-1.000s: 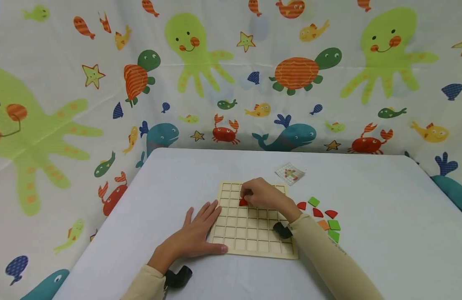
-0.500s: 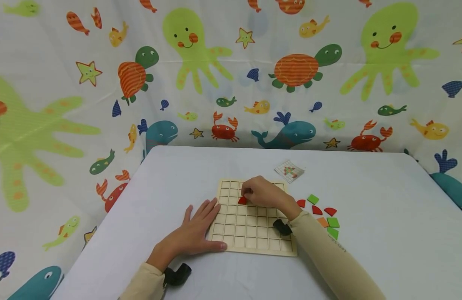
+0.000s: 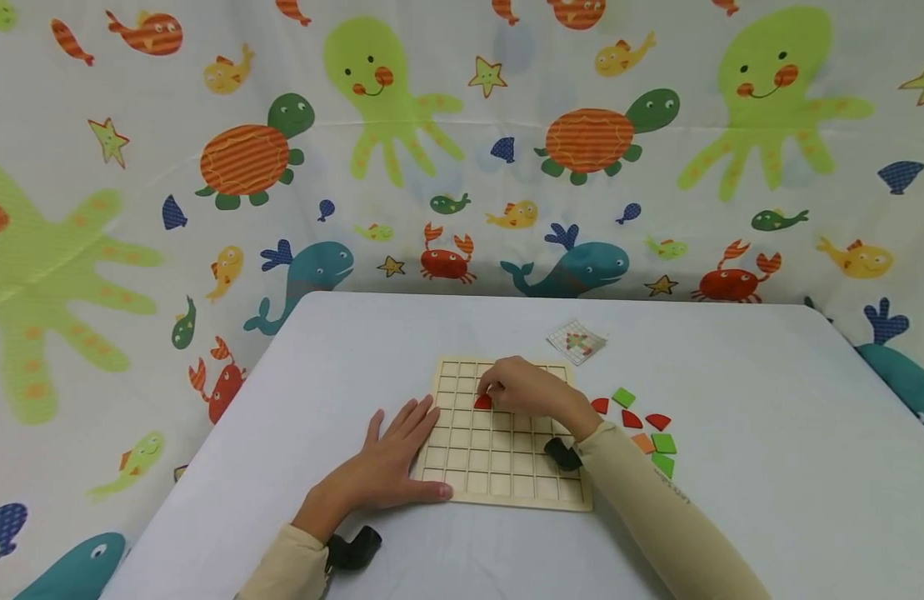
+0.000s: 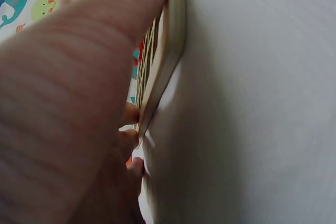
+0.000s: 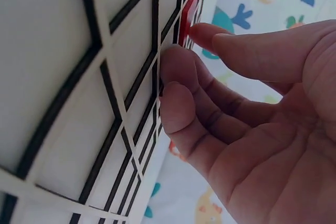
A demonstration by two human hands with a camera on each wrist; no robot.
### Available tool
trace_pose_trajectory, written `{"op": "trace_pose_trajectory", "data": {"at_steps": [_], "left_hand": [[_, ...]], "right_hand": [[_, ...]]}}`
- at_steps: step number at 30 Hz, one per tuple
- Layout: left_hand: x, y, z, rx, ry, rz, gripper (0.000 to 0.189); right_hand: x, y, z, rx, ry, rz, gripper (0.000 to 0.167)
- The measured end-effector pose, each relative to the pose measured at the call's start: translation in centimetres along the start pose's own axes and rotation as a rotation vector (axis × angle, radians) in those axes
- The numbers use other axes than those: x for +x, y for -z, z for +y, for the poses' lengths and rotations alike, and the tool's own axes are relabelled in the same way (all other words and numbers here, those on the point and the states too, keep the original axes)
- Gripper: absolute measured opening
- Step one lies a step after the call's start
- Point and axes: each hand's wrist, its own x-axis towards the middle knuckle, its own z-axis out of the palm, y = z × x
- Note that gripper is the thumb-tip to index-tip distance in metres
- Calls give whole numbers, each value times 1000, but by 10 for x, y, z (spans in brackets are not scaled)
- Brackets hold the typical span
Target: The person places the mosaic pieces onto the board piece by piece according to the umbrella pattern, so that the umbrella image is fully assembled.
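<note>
Right hand (image 3: 520, 387) lower; wristcam wedge (image 5: 188, 17) edgewise

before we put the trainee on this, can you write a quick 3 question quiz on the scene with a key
1. Which hand touches the red quarter-circle piece on the pale wooden grid board, and where does the other hand rest?
2. True or false: the small paper card with a printed grid pattern lies beyond the far edge of the board.
3. Among the loose flat coloured pieces to the board's right, which colour shows just once? a) red b) green c) orange

Key
1. The right hand; the left hand rests, spread, at the board's left edge.
2. True.
3. c) orange.
</note>
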Motion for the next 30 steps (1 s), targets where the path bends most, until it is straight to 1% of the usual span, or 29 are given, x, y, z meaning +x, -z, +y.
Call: {"op": "trace_pose_trajectory", "data": {"at_steps": [4, 9, 12, 15, 20, 25, 30], "left_hand": [[2, 0, 2, 0, -4, 6, 118], [4, -1, 4, 17, 14, 1, 118], [4, -1, 5, 10, 25, -6, 119], [5, -1, 4, -1, 35, -14, 120], [4, -1, 2, 9, 37, -8, 121], [3, 0, 2, 12, 36, -1, 121], [3, -2, 3, 11, 30, 2, 121]], "right_hand": [[-5, 7, -1, 28, -10, 8, 29], [-17, 21, -3, 75, -19, 53, 24], [-27, 28, -4, 102, -21, 81, 29], [-40, 34, -3, 120, -43, 93, 39], [-67, 42, 3, 144, -127, 102, 55], [-90, 53, 12, 104, -194, 146, 63], [-107, 63, 25, 62, -239, 199, 64]]}}
